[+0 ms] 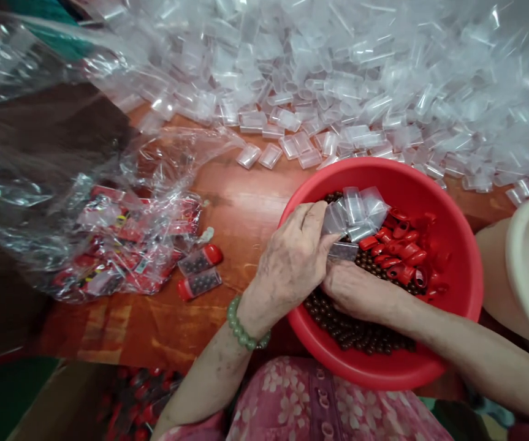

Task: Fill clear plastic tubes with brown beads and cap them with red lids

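My left hand (294,251), with a green bead bracelet (240,324) at its wrist, reaches over the left rim of a red basin (469,269). Its fingers are closed around a small clear plastic sleeve (343,250) with dark content showing through. Just below, my right hand (353,288) is curled down into brown beads (344,324); its fingertips and anything in them are hidden. More clear sleeves (356,208) lie in the basin beyond my hands. Beside them, to the right, is a heap of red plastic caps (397,245).
A large pile of clear sleeves (319,79) covers the back of the wooden table (241,190). On the left are two filled red-capped tubes (202,282) and a clear bag (126,239) with red packs. A cream tub (517,269) stands right; a box of red pieces (138,398) sits below.
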A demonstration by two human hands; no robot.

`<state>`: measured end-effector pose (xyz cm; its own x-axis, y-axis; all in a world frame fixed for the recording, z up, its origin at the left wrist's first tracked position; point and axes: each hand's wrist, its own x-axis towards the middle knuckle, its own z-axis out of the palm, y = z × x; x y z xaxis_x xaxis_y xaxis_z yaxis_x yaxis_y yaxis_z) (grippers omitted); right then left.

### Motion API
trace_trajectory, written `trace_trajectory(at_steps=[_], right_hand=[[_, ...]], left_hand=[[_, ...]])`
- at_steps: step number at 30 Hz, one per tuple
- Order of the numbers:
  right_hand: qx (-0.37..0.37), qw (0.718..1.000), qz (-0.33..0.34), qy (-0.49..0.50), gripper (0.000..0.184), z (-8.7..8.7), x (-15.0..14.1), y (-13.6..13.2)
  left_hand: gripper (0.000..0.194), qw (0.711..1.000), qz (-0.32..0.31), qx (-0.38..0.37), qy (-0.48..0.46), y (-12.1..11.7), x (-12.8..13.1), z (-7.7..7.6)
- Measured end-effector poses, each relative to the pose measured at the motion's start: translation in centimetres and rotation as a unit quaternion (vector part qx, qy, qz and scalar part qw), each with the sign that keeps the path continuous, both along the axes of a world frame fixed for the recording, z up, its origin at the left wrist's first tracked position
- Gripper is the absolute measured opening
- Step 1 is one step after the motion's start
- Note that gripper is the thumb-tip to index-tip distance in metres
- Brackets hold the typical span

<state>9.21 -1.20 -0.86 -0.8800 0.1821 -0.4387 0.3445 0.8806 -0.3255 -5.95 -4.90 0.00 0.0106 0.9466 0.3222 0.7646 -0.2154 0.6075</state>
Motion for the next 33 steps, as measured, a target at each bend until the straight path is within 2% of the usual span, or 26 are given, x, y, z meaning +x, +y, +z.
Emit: trace_trajectory(at_steps=[3, 6, 10, 14, 21, 26, 29, 33], right_hand=[[-0.062, 0.996, -0.032, 0.047, 0.039, -0.6, 0.1, 1.1], [-0.165, 0.976, -0.091, 0.109, 0.041, -0.3, 0.6, 2.1], [-0.264, 0.941, -0.136, 0.16, 0.029, 1.3, 1.5, 2.9], [-0.322, 0.918, -0.144, 0.181, 0.031, 3.1, 2.4, 3.4], [-0.37, 0.884, -0.16, 0.237, 0.036, 4.6, 3.7, 4.3], [-0.303, 0.897, -0.173, 0.271, 0.038, 5.1, 4.2, 4.4], [-0.285, 0.896, -0.177, 0.29, 0.038, 5.5, 4.4, 4.3], [-0.273, 0.896, -0.168, 0.308, 0.038, 5.6, 4.4, 4.4]], left_hand=[[0.039, 1.0, 0.0, 0.002, -0.004, 0.0, -0.1, -0.1], [0.037, 1.0, 0.0, 0.011, -0.01, 0.0, -0.2, -0.1], [0.036, 1.0, 0.004, 0.018, -0.015, 0.1, -0.3, -0.1], [0.04, 1.0, -0.002, 0.004, 0.012, 0.3, -0.1, -0.3], [0.043, 0.999, 0.014, 0.032, 0.017, 0.5, 0.0, -0.7], [0.031, 0.998, 0.02, 0.061, -0.024, 0.4, -0.3, -0.3], [0.025, 0.995, 0.014, 0.065, -0.071, 0.4, -0.4, 0.0], [0.023, 0.994, 0.007, 0.065, -0.082, 0.4, -0.5, 0.2]])
